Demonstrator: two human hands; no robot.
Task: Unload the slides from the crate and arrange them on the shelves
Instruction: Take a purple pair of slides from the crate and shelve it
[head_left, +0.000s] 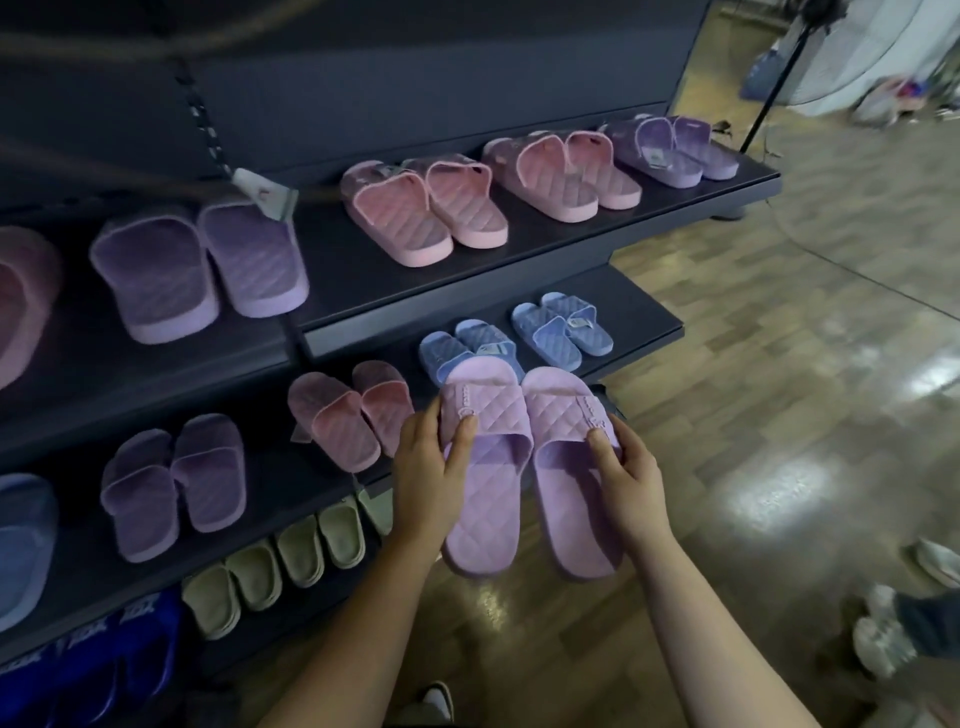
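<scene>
Holding lilac slides side by side, off the floor: left hand pinches one strap, right hand the other. Long axes run toes-forward toward the shelf, toes between pink pair and blue pair; both hands equally near.

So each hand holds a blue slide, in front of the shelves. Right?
Not blue. The head view shows the left hand and right hand each holding a lilac slide, in front of the shelves.

Matt quilted lilac slides, seemingly foam; dark matt shelves; glossy wood-look floor.
</scene>
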